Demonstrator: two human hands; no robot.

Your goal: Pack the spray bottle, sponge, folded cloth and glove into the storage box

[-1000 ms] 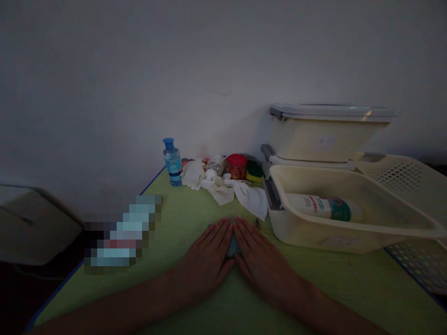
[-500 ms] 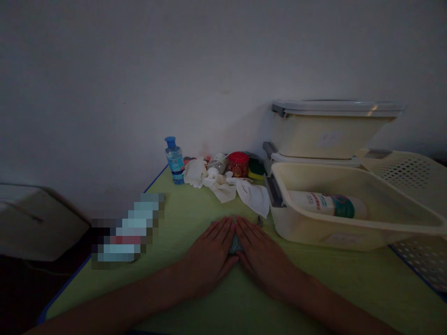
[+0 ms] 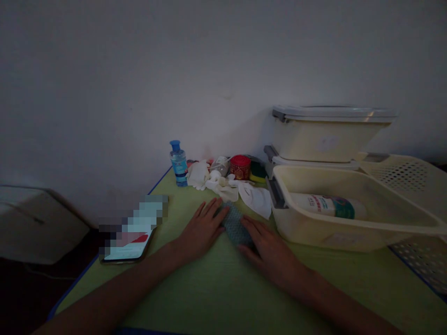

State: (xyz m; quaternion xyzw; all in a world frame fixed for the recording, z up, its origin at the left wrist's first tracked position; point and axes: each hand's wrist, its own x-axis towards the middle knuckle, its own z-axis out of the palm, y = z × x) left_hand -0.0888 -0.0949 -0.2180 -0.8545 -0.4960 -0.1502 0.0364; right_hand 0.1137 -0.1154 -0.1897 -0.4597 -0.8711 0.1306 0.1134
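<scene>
Both my hands lie flat on a green table (image 3: 195, 298). My left hand (image 3: 200, 229) has its fingers spread, with the fingertips at the left edge of a small grey-blue cloth (image 3: 234, 225). My right hand (image 3: 267, 249) rests palm down on the lower right part of that cloth, fingers stretched out. The cloth lies slanted between the two hands and is partly hidden under the right one. Neither hand grips anything.
An open cream tub (image 3: 349, 232) with a lying bottle (image 3: 326, 205) stands at the right, lidded tubs (image 3: 328, 132) and a perforated basket (image 3: 405, 174) behind it. At the back are a blue bottle (image 3: 179, 164), white gloves (image 3: 223, 186), a red jar (image 3: 240, 167). A phone (image 3: 131, 242) lies left.
My hands, which lay together over the cloth, have moved apart. The left one slid up and to the left, so more of the cloth shows. The camera shifted slightly.
</scene>
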